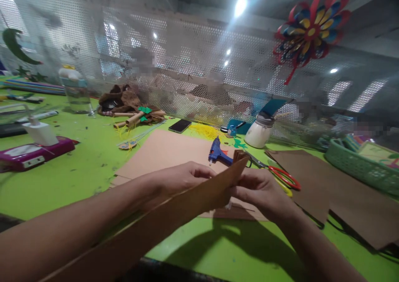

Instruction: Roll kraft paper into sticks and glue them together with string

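A long piece of brown cardboard stands on edge and slants from the lower left up to the middle, its far end folded. My right hand pinches it near that end, thumb against the near face. Behind it, my left hand is closed with curled fingers on the far side, the fingertips partly hidden. Flat light-brown sheets lie under both hands. A blue hot glue gun rests on them just beyond. Scissors with orange and yellow handles lie beside my right hand.
Dark brown sheets and a green basket are on the right. A white jar, phone and yellow shreds stand farther back. A purple power strip sits left on the green table. A paper flower hangs above.
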Available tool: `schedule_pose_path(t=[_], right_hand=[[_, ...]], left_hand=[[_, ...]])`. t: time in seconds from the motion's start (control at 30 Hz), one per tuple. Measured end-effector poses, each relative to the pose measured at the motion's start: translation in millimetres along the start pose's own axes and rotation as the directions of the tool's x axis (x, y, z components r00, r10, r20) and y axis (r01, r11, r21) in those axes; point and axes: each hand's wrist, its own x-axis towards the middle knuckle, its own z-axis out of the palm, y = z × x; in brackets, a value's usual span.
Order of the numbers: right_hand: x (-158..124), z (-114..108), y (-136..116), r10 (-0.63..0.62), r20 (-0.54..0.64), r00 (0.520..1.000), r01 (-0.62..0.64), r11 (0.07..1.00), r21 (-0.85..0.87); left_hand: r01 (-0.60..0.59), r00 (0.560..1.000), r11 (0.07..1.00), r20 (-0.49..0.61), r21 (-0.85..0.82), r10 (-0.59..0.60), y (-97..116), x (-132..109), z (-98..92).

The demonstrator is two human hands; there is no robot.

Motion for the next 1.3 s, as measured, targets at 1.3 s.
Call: schedule_pose_path(t=[1.3], right_hand=[[16, 7, 27, 0.265, -0.189, 0.946, -0.242, 0.961, 0.133]], left_hand=[[-0.119, 0.978, 0.849, -0.085, 0.515, 0.189, 11, 5, -28.5]])
